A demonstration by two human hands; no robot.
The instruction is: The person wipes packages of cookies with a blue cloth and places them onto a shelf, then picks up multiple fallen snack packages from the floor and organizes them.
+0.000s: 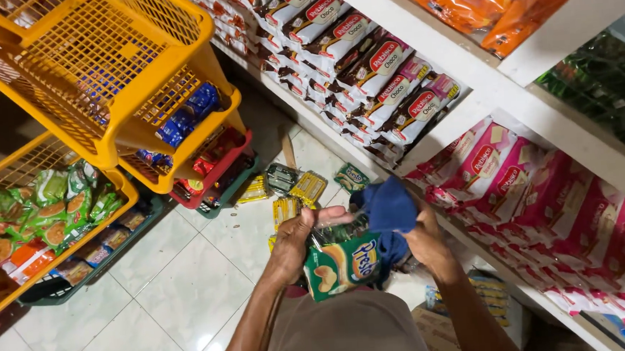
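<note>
In my left hand (296, 243) I'm gripping a green snack packet (341, 264) showing tan biscuits; my right hand (426, 241) is bunching a dark blue cloth (390, 208). Yellow mesh baskets (96, 58) are filling the upper left, pink-and-white packets (545, 197) the right.

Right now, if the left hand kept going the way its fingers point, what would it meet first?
The left hand holds a green snack pack, fingers pointing toward the blue cloth in the right hand. It would probably meet that cloth first, though depth is unclear.
</note>
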